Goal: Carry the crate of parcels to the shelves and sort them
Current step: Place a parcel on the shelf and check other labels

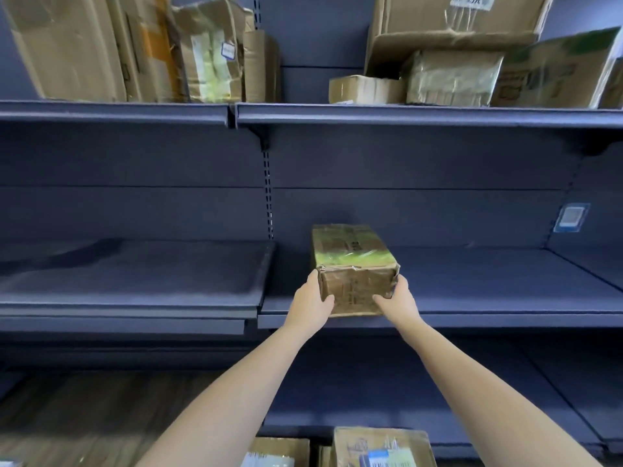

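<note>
A small brown cardboard parcel (354,267) wrapped in clear tape sits on the middle blue shelf (472,311), near its front edge. My left hand (312,303) grips the parcel's left side, thumb on the front face. My right hand (397,303) grips its right side the same way. More parcels (381,446) show at the bottom edge of the view, below my arms; the crate that holds them is cut off.
The upper shelf (404,112) carries several worn cardboard boxes, left and right. The neighbouring middle shelf bay (135,284) lies to the left. A lower shelf (438,399) runs beneath. Wooden floor (84,416) shows at lower left. A blue label (571,217) sticks on the back panel.
</note>
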